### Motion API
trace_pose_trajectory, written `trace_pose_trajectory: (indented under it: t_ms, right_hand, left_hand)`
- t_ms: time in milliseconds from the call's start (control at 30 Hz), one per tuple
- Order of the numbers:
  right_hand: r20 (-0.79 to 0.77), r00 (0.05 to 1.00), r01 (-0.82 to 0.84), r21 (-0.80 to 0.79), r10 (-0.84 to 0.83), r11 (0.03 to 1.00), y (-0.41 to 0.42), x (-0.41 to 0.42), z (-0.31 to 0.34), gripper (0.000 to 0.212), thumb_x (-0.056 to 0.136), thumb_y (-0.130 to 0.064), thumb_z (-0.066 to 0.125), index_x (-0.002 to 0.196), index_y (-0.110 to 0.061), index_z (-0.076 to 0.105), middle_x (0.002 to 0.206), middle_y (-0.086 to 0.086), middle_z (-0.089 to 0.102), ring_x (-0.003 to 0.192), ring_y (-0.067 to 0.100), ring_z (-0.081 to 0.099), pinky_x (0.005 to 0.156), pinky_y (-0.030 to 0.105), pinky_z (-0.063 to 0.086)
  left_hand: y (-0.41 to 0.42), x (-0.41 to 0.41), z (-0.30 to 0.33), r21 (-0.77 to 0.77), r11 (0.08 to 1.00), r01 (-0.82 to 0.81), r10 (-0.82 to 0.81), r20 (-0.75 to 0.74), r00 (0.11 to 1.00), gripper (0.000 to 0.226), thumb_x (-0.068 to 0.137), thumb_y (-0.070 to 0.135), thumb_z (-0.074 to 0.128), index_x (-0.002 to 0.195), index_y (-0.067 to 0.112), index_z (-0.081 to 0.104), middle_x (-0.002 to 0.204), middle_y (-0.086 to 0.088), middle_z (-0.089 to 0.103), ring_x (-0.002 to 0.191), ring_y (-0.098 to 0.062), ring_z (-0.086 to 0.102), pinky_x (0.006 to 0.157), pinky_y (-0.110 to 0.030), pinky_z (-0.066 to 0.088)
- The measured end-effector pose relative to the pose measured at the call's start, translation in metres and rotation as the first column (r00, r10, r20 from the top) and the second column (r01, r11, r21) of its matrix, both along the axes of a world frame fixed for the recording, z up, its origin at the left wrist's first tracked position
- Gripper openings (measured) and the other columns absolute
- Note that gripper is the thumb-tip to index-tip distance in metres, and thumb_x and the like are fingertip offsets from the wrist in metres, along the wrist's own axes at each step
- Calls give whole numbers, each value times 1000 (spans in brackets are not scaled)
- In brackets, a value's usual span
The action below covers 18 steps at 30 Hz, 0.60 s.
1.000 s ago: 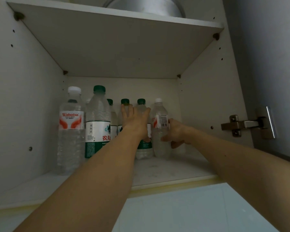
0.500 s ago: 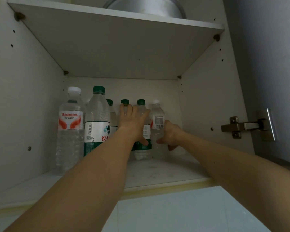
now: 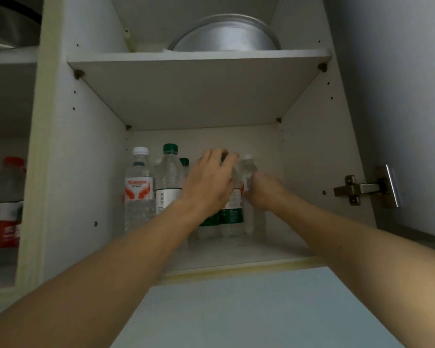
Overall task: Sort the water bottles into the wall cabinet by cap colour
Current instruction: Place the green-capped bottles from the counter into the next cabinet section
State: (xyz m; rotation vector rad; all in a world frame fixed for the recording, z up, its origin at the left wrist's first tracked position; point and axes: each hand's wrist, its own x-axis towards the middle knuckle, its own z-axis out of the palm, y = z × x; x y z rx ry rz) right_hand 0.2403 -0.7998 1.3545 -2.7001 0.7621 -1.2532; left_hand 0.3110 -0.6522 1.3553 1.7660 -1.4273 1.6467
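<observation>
The wall cabinet point(image 3: 86, 151) fills the frame centre, door open at right. A metal basin point(image 3: 224, 33) occupies the upper shelf. On the lower shelf, centre frame, stand green-capped bottles point(image 3: 170, 177) and a white-capped bottle point(image 3: 139, 189) at left. The left hand point(image 3: 209, 184) lies flat, fingers spread, against the green-capped bottles. The right hand point(image 3: 264, 190) is closed around a second white-capped bottle point(image 3: 248, 169) just right of them.

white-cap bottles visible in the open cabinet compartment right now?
2 clearly: the Wahaha bottle at front left, and the small bottle far right, gripped by the right hand. A pale cap behind the Wahaha may be a third; the left hand hides others.
</observation>
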Motion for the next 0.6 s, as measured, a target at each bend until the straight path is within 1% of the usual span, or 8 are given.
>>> trace_pose_trajectory:
  t_ms: [67,133,200,300,367,467,533,600]
  right_hand:
    - [36,995,-95,-1,95,995,22,-1,1,16,95,-24,63,99,-8,64,95,9,68,82,24,65,69,36,56]
    - [33,974,-223,1,223,975,46,2,-1,23,96,-27,65,104,-5,67,97,13,71,85,25,68,78,41,59]
    - [42,938,-344,33,343,938,70,6,-4,34,96,-33,66,112,-3,66,102,9,72,85,21,67,78,37,57]
    - [75,880,-474,119,469,872,101,17,-8,33,94,-40,68,115,-17,57,89,-7,58,74,5,55,62,22,45]
    - [84,848,-530,185,524,827,115,26,-11,36,91,-41,72,114,-25,48,84,-15,50,75,0,50,59,19,39]
    - [135,806,-589,285,577,756,129,36,-18,38,87,-35,78,105,-30,45,90,-13,52,81,3,54,64,17,46]
    - [173,779,-623,322,603,713,136,43,-23,39,85,-29,80,99,-33,44,90,-15,52,78,-1,53,53,10,45]
    - [213,770,-636,324,601,700,141,49,-26,48,83,-25,83,110,-28,44,89,-15,50,76,-1,51,47,10,43]
  left_hand:
    - [30,-5,-2,-122,987,107,-104,34,994,46,92,21,65,136,13,51,131,-10,50,118,-24,48,92,-29,45]
    - [60,-5,-8,-195,970,142,-152,-39,988,45,93,23,65,135,13,51,132,-9,46,120,-22,46,93,-29,44]
    - [88,0,-18,-252,961,112,-165,-198,966,48,94,28,65,137,15,48,136,-9,42,124,-23,42,96,-33,44]
    - [126,8,-44,-348,936,43,-212,-463,860,49,94,36,63,137,21,45,136,-8,41,123,-23,38,90,-33,41]
    - [145,11,-67,-341,940,6,-198,-530,825,46,95,42,59,134,20,47,134,-8,43,120,-22,39,87,-31,35]
    - [161,13,-94,-288,957,-32,-133,-535,835,48,98,45,53,138,20,46,131,-7,49,117,-23,43,90,-32,37]
    - [163,12,-103,-253,966,-45,-102,-536,838,44,99,48,48,134,22,47,128,-4,54,112,-22,48,89,-38,45]
    - [161,9,-106,-220,974,-57,-71,-533,843,44,99,53,41,131,24,48,123,-2,58,106,-20,52,83,-42,50]
